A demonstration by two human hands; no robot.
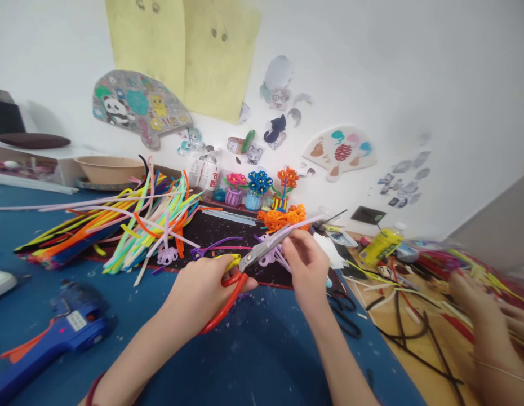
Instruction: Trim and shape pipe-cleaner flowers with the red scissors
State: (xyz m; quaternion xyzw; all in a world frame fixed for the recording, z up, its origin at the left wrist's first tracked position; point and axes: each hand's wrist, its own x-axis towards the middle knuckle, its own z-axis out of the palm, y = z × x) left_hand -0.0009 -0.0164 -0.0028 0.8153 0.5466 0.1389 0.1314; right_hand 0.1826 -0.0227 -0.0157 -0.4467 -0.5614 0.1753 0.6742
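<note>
My left hand (pixel 200 290) is closed round a pair of scissors (pixel 228 307) with red handles. Yellow shows at the handle beside my fingers. The metal blades point up and right, toward my right hand (pixel 306 262). That hand pinches a lilac pipe cleaner (pixel 302 223), which lies along the blade tips; whether the blades touch it I cannot tell. Just behind the blades is a looped lilac pipe-cleaner flower (pixel 267 256), partly hidden. Another lilac flower (pixel 167 255) lies to the left, near a purple one (pixel 197 253) with a stem.
Bundled coloured pipe cleaners (pixel 139 220) cover the back left. A blue glue gun (pixel 71 332) lies front left. Against the wall stand small flower pots (pixel 253 200), with orange flowers (pixel 283 217) before them. At right, another person's hand (pixel 482 310) is beside a yellow bottle (pixel 382 245) and black strands (pixel 401 335).
</note>
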